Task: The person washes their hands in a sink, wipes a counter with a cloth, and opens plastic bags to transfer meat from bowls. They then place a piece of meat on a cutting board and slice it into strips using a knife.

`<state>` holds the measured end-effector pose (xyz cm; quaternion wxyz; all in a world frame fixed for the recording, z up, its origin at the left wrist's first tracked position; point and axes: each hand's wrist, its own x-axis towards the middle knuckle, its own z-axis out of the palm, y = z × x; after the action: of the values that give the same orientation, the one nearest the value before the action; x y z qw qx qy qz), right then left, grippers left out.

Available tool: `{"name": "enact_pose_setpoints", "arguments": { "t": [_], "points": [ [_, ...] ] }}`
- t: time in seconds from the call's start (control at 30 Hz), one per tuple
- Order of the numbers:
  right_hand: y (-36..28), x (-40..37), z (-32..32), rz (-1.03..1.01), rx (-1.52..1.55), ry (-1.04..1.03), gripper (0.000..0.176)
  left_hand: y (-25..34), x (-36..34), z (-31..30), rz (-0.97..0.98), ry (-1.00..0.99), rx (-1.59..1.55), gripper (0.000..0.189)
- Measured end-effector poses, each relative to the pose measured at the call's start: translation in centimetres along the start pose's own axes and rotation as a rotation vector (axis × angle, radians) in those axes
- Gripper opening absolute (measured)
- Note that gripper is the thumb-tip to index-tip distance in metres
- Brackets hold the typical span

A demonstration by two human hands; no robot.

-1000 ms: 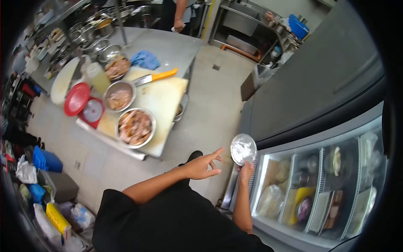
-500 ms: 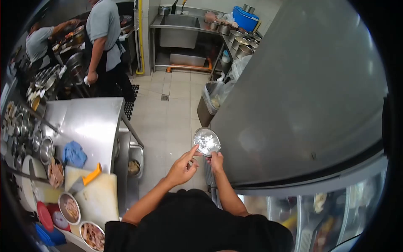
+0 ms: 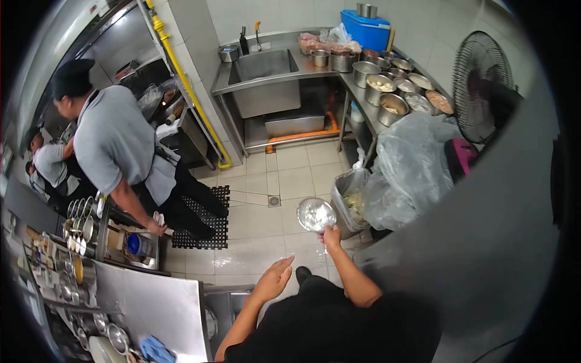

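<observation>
My right hand (image 3: 331, 236) grips the near edge of a round, shiny metal dish (image 3: 316, 215), holding it above the tiled floor. Whether the bright white patch in the dish is glare or contents is hard to tell. My left hand (image 3: 275, 278) hovers lower and to the left, apart from the dish, with its fingers stretched out and nothing in it. Just past the dish on the right stands a waste bin (image 3: 353, 202) lined with a clear bag.
A metal counter (image 3: 369, 109) holds several pots, with a sink (image 3: 264, 65) and a blue cooler (image 3: 365, 30) at the back. A person (image 3: 121, 139) stands left on a black mat (image 3: 212, 227). A steel table (image 3: 151, 302), a fan (image 3: 482, 85) and large plastic bags (image 3: 411, 157) flank the floor.
The view has swung forward to show more of the sink, counter and fan. My left hand has drawn away from the dish and straightened its fingers. My right hand still holds the dish.
</observation>
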<state>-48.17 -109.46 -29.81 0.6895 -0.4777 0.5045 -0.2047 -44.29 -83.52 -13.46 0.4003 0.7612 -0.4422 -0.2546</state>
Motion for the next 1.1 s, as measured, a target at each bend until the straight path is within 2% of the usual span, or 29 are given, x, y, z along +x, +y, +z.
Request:
{"name": "enact_pose_setpoints", "arguments": {
  "t": [0.03, 0.1, 0.23, 0.27, 0.33, 0.47, 0.53, 0.57, 0.6, 0.63, 0.67, 0.73, 0.8, 0.87, 0.97, 1.0, 1.03, 1.1],
  "points": [
    [-1.0, 2.1, 2.0, -0.004, 0.009, -0.033, 0.019, -0.2, 1.7, -2.4, -0.027, -0.063, -0.015, 0.047],
    [-4.4, 6.3, 5.8, 0.002, 0.006, -0.070, 0.018, -3.1, 5.3, -5.0, -0.206, -0.096, -0.035, 0.054],
    [-12.4, 14.8, 13.2, -0.037, -0.010, -0.167, 0.017, -9.7, 12.3, -9.0, -0.469, -0.050, -0.006, 0.079],
    [-14.6, 17.2, 15.1, -0.040, -0.020, -0.174, 0.017, -10.9, 14.3, -10.2, -0.470, -0.040, -0.014, 0.079],
    [-18.6, 22.2, 18.9, -0.128, -0.021, -0.223, 0.017, -13.6, 18.6, -12.2, -0.628, -0.070, -0.156, 0.087],
    [-26.0, 32.0, 26.1, -0.190, -0.009, -0.215, 0.017, -20.8, 28.8, -15.8, -0.632, -0.059, -0.118, 0.092],
    [-31.0, 36.7, 30.3, -0.240, 0.025, -0.191, 0.017, -25.7, 35.1, -17.6, -0.577, -0.021, -0.134, 0.093],
    [-33.3, 39.4, 32.1, -0.282, 0.034, -0.223, 0.018, -25.5, 38.7, -19.6, -0.517, -0.015, -0.094, 0.094],
    [-35.2, 41.9, 33.9, -0.307, 0.016, -0.160, 0.018, -25.6, 42.0, -21.2, -0.446, -0.019, -0.069, 0.093],
    [-37.0, 44.8, 34.6, -0.395, -0.052, -0.193, 0.019, -25.8, 45.3, -22.9, -0.374, -0.022, -0.044, 0.093],
    [-39.7, 46.7, 36.2, -0.417, -0.042, -0.186, 0.020, -23.4, 48.7, -25.5, -0.407, -0.049, -0.004, 0.086],
    [-44.2, 51.6, 39.3, -0.433, -0.023, -0.212, 0.022, -22.9, 54.3, -28.6, -0.390, -0.054, 0.028, 0.080],
    [-48.2, 56.7, 43.0, -0.377, -0.063, -0.198, 0.023, -22.0, 58.7, -31.1, -0.363, -0.052, 0.067, 0.075],
    [-51.5, 62.9, 47.9, -0.351, -0.078, -0.208, 0.024, -21.0, 63.1, -33.6, -0.329, -0.009, -0.095, 0.065],
    [-51.1, 74.9, 54.2, -0.300, -0.258, -0.209, 0.023, -23.4, 67.4, -34.6, -0.359, 0.109, -0.224, 0.063],
    [-50.6, 78.7, 56.7, -0.210, -0.397, -0.179, 0.022, -25.0, 68.2, -34.3, -0.382, 0.165, -0.260, 0.061],
    [-50.5, 82.1, 59.3, -0.129, -0.528, -0.153, 0.021, -26.3, 69.0, -34.0, -0.464, 0.237, -0.267, 0.059],
    [-48.0, 88.4, 63.0, -0.050, -0.495, -0.142, 0.020, -28.0, 69.1, -33.4, -0.649, 0.333, -0.230, 0.058]
  ]
}}
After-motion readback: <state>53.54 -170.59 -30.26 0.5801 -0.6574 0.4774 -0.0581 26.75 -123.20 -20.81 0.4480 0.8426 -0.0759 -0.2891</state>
